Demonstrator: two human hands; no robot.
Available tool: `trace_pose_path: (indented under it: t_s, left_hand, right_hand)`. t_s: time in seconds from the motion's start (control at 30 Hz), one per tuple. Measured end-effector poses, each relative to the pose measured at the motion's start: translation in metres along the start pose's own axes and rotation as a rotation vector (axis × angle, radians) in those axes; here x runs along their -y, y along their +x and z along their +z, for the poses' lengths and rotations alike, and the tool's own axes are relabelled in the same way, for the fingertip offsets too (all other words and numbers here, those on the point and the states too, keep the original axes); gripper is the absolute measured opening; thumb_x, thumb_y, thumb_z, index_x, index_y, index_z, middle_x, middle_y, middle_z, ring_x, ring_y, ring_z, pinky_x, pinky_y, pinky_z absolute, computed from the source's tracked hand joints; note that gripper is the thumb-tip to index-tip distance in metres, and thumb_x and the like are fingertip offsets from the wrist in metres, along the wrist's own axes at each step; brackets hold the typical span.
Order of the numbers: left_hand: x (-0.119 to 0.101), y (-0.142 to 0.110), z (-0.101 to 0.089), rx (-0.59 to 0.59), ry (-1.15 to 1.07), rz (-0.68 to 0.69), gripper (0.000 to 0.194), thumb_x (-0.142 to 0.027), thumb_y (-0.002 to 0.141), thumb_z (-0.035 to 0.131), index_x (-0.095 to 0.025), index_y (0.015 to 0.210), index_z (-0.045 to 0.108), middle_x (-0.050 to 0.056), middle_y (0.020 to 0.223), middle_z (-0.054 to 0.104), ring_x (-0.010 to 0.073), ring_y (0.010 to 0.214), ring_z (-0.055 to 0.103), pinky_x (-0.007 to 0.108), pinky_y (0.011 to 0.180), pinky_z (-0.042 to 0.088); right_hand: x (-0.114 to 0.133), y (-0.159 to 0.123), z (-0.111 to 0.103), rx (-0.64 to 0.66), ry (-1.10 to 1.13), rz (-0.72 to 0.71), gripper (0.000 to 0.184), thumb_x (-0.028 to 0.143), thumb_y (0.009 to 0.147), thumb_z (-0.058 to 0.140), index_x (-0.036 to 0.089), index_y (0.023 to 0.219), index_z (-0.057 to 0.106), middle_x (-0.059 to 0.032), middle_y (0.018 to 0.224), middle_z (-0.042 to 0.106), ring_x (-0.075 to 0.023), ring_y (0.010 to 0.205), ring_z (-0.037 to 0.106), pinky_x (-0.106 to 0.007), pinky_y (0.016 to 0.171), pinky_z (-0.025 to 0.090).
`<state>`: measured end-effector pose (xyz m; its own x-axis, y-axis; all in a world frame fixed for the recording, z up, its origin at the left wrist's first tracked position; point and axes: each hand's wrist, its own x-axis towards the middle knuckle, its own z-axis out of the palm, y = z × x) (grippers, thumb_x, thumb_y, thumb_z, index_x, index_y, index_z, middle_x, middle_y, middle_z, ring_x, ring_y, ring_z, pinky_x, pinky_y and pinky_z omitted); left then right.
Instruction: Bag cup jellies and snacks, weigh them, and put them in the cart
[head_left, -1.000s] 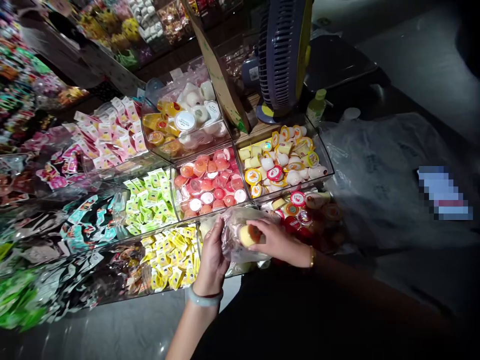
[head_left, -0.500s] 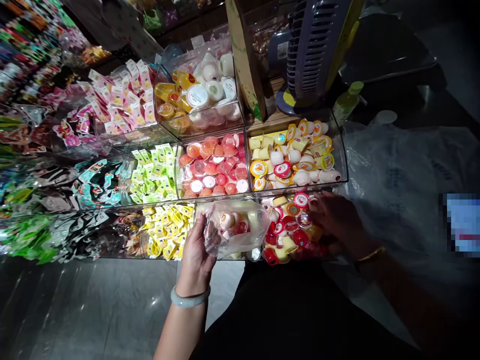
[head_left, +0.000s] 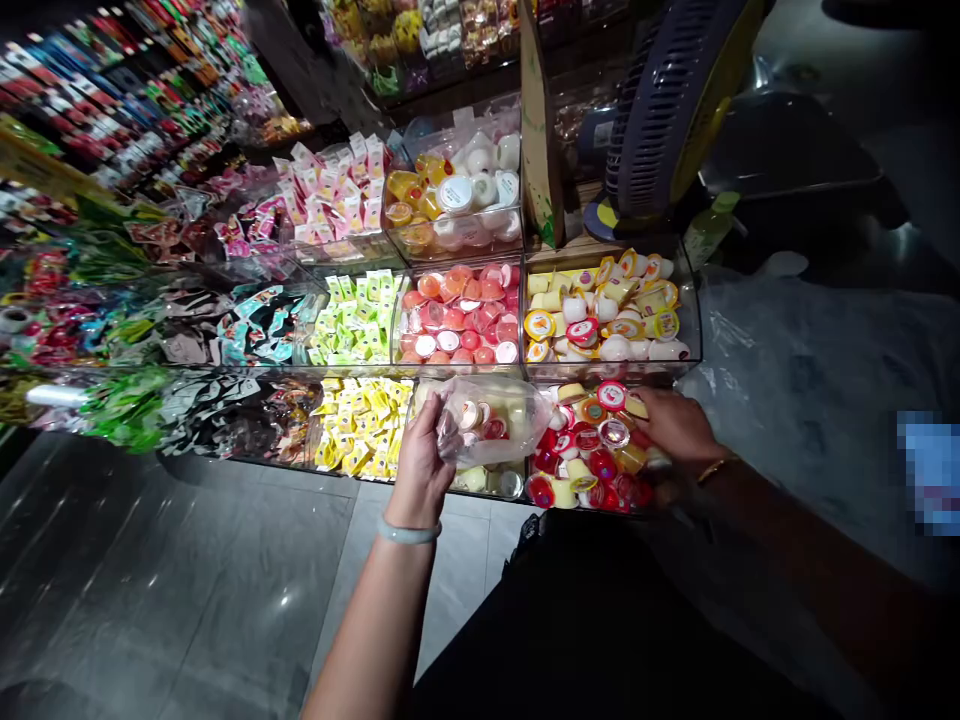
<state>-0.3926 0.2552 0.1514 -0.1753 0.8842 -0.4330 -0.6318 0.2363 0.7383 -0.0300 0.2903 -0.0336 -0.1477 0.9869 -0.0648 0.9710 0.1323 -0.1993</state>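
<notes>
clear bag [head_left: 499, 440] is gripped in the left hand [head_left: 424, 455], little cups [head_left: 471, 415] inside; right hand [head_left: 681, 428] is right of it at the red jelly cups [head_left: 602, 463], can't tell if gripping one; bag partly hides the bin [head_left: 480, 492] underneath

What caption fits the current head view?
Left hand holds a plastic bag; right hand reaches into mixed jelly cups.

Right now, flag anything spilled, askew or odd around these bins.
No spill or damage stands out. The cups lie jumbled, but within their bins. Mildly odd: a fan stands right behind the sweets.
</notes>
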Motion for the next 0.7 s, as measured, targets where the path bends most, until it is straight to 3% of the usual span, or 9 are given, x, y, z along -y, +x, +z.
trace_pose_path:
  t_s: [0.1, 0.2, 0.3, 0.4, 0.47, 0.57, 0.63, 0.7]
  left_hand:
    - [0.003, -0.006, -0.005, 0.015, -0.014, 0.015, 0.024, -0.031, 0.087, 0.073, -0.012, 0.102, 0.071, -0.01, 0.046, 0.046, 0.0034, 0.032, 0.038, 0.013, 0.033, 0.032]
    - [0.01, -0.012, -0.007, -0.005, -0.006, 0.041, 0.024, -0.03, 0.089, 0.072, -0.012, 0.104, 0.071, -0.007, 0.05, 0.054, 0.0053, 0.038, 0.05, 0.014, 0.043, 0.045]
    - [0.018, -0.018, -0.005, -0.017, 0.006, 0.061, 0.02, -0.029, 0.094, 0.064, -0.012, 0.104, 0.07, 0.002, 0.07, 0.071, 0.011, 0.057, 0.067, 0.02, 0.059, 0.057]
    - [0.024, -0.025, -0.001, -0.027, 0.031, 0.058, 0.025, -0.029, 0.1, 0.052, -0.011, 0.103, 0.069, 0.008, 0.083, 0.076, 0.0159, 0.07, 0.073, 0.023, 0.062, 0.059]
    - [0.022, -0.028, 0.0, -0.043, 0.052, 0.062, 0.026, -0.03, 0.101, 0.049, -0.011, 0.103, 0.068, 0.006, 0.076, 0.074, 0.0141, 0.062, 0.07, 0.02, 0.055, 0.056]
    - [0.011, -0.029, 0.001, -0.066, 0.054, 0.098, 0.023, -0.031, 0.101, 0.052, -0.013, 0.1, 0.066, -0.006, 0.051, 0.055, 0.0059, 0.036, 0.048, 0.014, 0.04, 0.041]
    - [-0.002, -0.028, 0.003, -0.076, 0.052, 0.143, 0.026, -0.031, 0.104, 0.047, -0.013, 0.095, 0.064, -0.01, 0.043, 0.042, 0.0038, 0.03, 0.035, 0.013, 0.035, 0.032]
    - [-0.017, -0.031, 0.008, -0.076, 0.058, 0.195, 0.033, -0.031, 0.106, 0.04, -0.012, 0.092, 0.062, -0.011, 0.041, 0.038, 0.0035, 0.03, 0.032, 0.014, 0.034, 0.028]
  right_hand:
    - [0.012, -0.004, -0.02, -0.159, 0.127, 0.025, 0.045, 0.034, 0.087, 0.066, 0.018, 0.128, 0.062, -0.0162, 0.111, 0.072, -0.0325, 0.1, 0.066, -0.04, 0.084, 0.047]
    - [0.062, -0.015, -0.049, -0.361, 0.452, -0.058, 0.044, 0.035, 0.088, 0.067, 0.019, 0.128, 0.06, -0.0125, 0.125, 0.069, -0.0261, 0.11, 0.064, -0.035, 0.092, 0.048]
    - [0.142, -0.019, -0.067, -0.198, 0.726, -0.264, 0.044, 0.037, 0.088, 0.07, 0.021, 0.127, 0.059, -0.0013, 0.119, 0.072, -0.0152, 0.101, 0.067, -0.024, 0.084, 0.05]
    - [0.216, -0.013, -0.066, -0.098, 0.737, -0.258, 0.043, 0.04, 0.087, 0.071, 0.024, 0.125, 0.059, 0.0081, 0.105, 0.075, -0.0095, 0.087, 0.067, -0.016, 0.072, 0.047]
    - [0.248, -0.009, -0.062, -0.042, 0.706, -0.247, 0.049, 0.04, 0.08, 0.079, 0.021, 0.121, 0.062, 0.0095, 0.093, 0.076, -0.0082, 0.077, 0.066, -0.013, 0.066, 0.043]
    - [0.266, -0.005, -0.062, 0.057, 0.62, -0.307, 0.044, 0.04, 0.085, 0.075, 0.017, 0.12, 0.065, 0.0095, 0.09, 0.075, -0.0055, 0.073, 0.065, -0.011, 0.064, 0.039]
    - [0.258, -0.005, -0.071, 0.077, 0.554, -0.362, 0.036, 0.044, 0.094, 0.064, 0.018, 0.118, 0.068, 0.0093, 0.089, 0.076, -0.0049, 0.07, 0.064, -0.012, 0.062, 0.039]
    - [0.242, -0.007, -0.086, 0.095, 0.458, -0.422, 0.038, 0.05, 0.101, 0.05, 0.022, 0.113, 0.072, 0.0086, 0.088, 0.077, -0.006, 0.068, 0.064, -0.013, 0.06, 0.04]
